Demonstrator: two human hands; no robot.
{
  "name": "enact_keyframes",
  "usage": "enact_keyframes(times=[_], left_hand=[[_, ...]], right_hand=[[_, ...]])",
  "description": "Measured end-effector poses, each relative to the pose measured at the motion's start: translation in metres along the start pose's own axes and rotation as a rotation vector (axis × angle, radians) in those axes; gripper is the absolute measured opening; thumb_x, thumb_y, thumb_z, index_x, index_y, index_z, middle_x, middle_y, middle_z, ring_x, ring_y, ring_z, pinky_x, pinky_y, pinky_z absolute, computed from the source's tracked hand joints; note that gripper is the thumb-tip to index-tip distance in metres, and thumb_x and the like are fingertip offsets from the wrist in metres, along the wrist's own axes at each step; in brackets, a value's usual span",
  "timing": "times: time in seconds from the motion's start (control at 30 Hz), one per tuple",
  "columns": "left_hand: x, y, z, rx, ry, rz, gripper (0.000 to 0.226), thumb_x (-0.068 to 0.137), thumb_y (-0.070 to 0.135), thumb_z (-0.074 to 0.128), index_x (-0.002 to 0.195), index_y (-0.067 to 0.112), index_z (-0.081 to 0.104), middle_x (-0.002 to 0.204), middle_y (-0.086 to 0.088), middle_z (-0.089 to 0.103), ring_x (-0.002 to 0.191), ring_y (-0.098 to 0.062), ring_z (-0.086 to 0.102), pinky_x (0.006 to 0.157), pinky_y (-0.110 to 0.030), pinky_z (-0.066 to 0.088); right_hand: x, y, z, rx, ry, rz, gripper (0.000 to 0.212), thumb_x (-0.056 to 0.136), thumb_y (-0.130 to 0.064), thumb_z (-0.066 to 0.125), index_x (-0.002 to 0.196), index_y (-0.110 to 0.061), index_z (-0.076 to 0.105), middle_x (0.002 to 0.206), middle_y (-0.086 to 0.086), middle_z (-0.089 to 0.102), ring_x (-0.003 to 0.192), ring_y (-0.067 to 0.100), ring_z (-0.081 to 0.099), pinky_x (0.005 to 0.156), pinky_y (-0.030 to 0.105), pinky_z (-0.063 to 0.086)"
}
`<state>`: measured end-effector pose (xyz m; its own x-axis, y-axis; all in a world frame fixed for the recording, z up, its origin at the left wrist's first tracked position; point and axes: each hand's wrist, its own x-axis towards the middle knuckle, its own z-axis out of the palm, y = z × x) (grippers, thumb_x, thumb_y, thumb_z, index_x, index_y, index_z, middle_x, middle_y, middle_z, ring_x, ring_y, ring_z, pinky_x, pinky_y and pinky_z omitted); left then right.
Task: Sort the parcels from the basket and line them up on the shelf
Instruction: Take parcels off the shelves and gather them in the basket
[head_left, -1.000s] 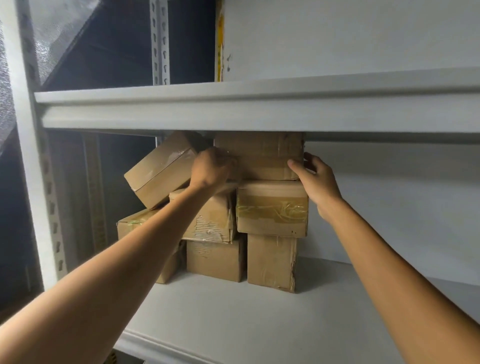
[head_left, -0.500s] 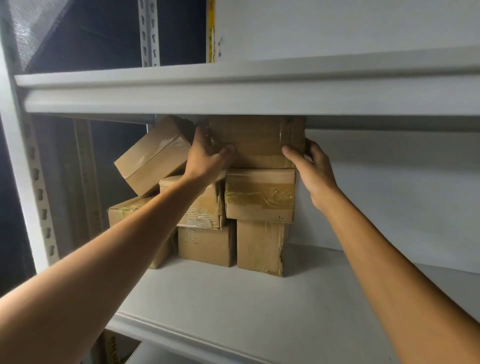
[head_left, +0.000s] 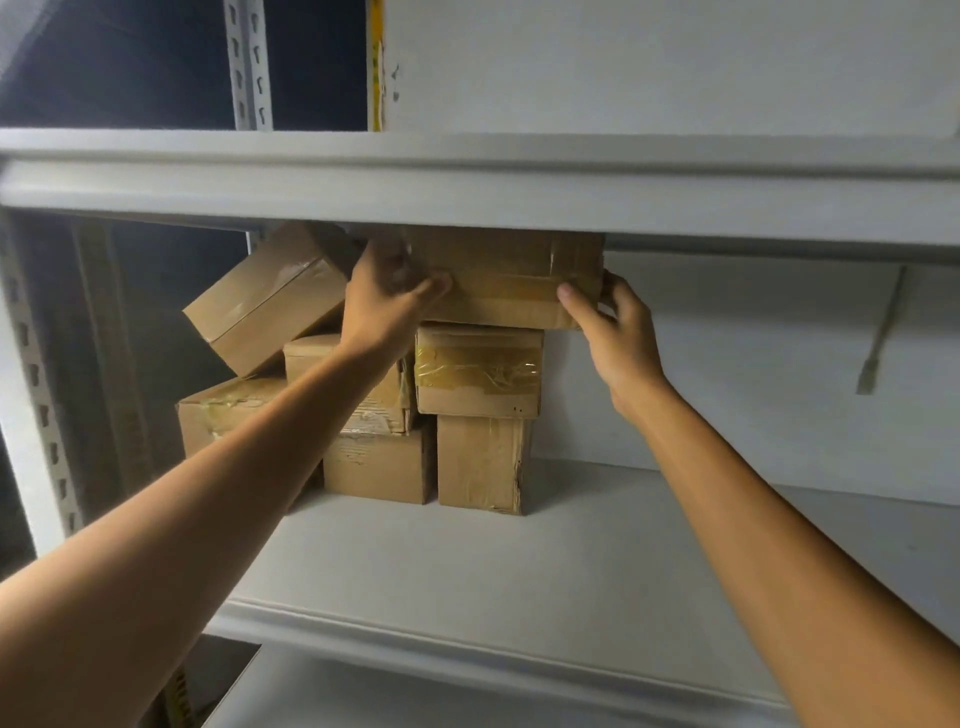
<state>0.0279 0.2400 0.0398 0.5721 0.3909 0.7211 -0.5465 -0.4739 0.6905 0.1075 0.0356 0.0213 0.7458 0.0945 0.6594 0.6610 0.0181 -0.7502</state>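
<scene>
A wide cardboard parcel (head_left: 506, 275) sits on top of the stack, right under the upper shelf beam. My left hand (head_left: 384, 304) grips its left end, and my right hand (head_left: 615, 332) holds its right end with thumb in front and fingers round the side. Under it stands a taped parcel (head_left: 478, 371) on a tall parcel (head_left: 480, 462). Left of these are a scuffed parcel (head_left: 387, 400), a lower parcel (head_left: 379, 470), a tilted parcel (head_left: 265, 304) and a partly hidden parcel (head_left: 218, 410). All rest on the grey shelf (head_left: 519, 582). The basket is out of view.
The upper shelf beam (head_left: 467, 179) runs just above the top parcel. A perforated upright (head_left: 36, 384) stands at the left. A white wall (head_left: 753, 364) backs the shelf, with a small cable end (head_left: 870, 374) hanging on it.
The top parcel has shifted a little to the right and now overhangs the taped parcel. Both hands kept hold of its ends. The view tilted down slightly.
</scene>
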Motion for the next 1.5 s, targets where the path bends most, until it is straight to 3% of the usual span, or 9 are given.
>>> enact_keyframes(times=[0.13,0.4,0.6,0.73,0.9,1.17,1.3,1.4,1.5], left_hand=[[-0.019,0.012,0.003,-0.003,-0.001,0.031,0.054,0.081,0.024,0.074,0.126,0.015,0.047,0.118,0.004,0.058,0.104,-0.006,0.059,0.093,-0.027,0.049],[-0.053,0.061,0.017,-0.001,-0.013,0.084,0.057,0.080,0.023,0.075,0.129,0.012,0.049,0.124,-0.002,0.059,0.113,-0.016,0.059,0.095,-0.028,0.051],[-0.096,0.078,0.036,-0.017,-0.021,0.112,0.037,0.081,0.021,0.075,0.112,0.018,0.053,0.112,0.008,0.060,0.106,-0.010,0.060,0.093,-0.029,0.053],[-0.124,0.088,0.058,-0.020,-0.046,0.087,0.056,0.082,0.022,0.073,0.132,0.014,0.050,0.120,0.004,0.059,0.108,-0.003,0.057,0.084,-0.010,0.049],[-0.155,0.094,0.090,-0.020,-0.171,0.075,0.049,0.083,0.020,0.071,0.129,0.024,0.054,0.122,0.002,0.059,0.112,-0.008,0.057,0.089,-0.021,0.053],[-0.190,0.092,0.161,-0.256,-0.387,-0.019,0.036,0.072,0.017,0.073,0.103,0.021,0.055,0.109,0.003,0.061,0.110,-0.018,0.061,0.092,-0.033,0.051],[-0.200,0.098,0.202,-0.408,-0.444,-0.225,0.022,0.077,0.037,0.064,0.079,0.022,0.047,0.092,0.001,0.057,0.087,-0.011,0.058,0.064,-0.027,0.049],[-0.199,0.095,0.232,-0.531,-0.493,-0.450,0.036,0.086,0.054,0.059,0.084,0.020,0.047,0.105,-0.004,0.060,0.104,-0.025,0.058,0.073,-0.043,0.051],[-0.198,0.094,0.261,-0.560,-0.527,-0.500,0.024,0.090,0.042,0.059,0.088,0.019,0.052,0.101,0.000,0.057,0.099,-0.024,0.053,0.069,-0.039,0.048]], right_hand=[[-0.023,-0.003,-0.015,0.012,0.027,0.002,0.042,0.091,-0.032,0.065,0.129,-0.015,0.057,0.123,-0.004,0.064,0.110,0.004,0.060,0.089,0.016,0.048],[-0.054,-0.020,-0.059,0.070,0.055,0.017,0.012,0.086,-0.039,0.070,0.093,-0.030,0.069,0.100,-0.006,0.073,0.101,0.012,0.067,0.097,0.045,0.052],[-0.084,-0.026,-0.101,0.091,0.035,-0.002,0.029,0.088,-0.031,0.070,0.113,-0.017,0.067,0.109,-0.002,0.071,0.104,0.012,0.066,0.096,0.040,0.053],[-0.103,-0.024,-0.134,0.088,0.027,0.030,0.050,0.083,-0.031,0.073,0.127,-0.021,0.052,0.130,-0.004,0.059,0.113,0.014,0.062,0.096,0.043,0.053],[-0.127,-0.018,-0.183,0.066,0.021,0.113,0.053,0.081,-0.036,0.072,0.131,-0.024,0.056,0.128,-0.004,0.062,0.110,0.012,0.064,0.091,0.035,0.055],[-0.155,-0.020,-0.253,0.206,0.294,0.333,0.026,0.093,-0.049,0.055,0.089,-0.024,0.049,0.098,0.001,0.063,0.088,0.016,0.063,0.067,0.034,0.053],[-0.165,-0.019,-0.289,0.157,0.428,0.402,0.022,0.094,-0.037,0.057,0.092,-0.017,0.048,0.089,0.000,0.061,0.081,0.017,0.059,0.069,0.035,0.048],[-0.178,-0.019,-0.312,0.117,0.476,0.415,0.014,0.090,-0.029,0.061,0.093,-0.017,0.054,0.094,0.003,0.063,0.088,0.021,0.060,0.066,0.034,0.049],[-0.189,-0.023,-0.330,0.110,0.517,0.418,0.005,0.091,-0.021,0.059,0.094,-0.018,0.062,0.090,0.000,0.066,0.089,0.016,0.061,0.065,0.032,0.050]])
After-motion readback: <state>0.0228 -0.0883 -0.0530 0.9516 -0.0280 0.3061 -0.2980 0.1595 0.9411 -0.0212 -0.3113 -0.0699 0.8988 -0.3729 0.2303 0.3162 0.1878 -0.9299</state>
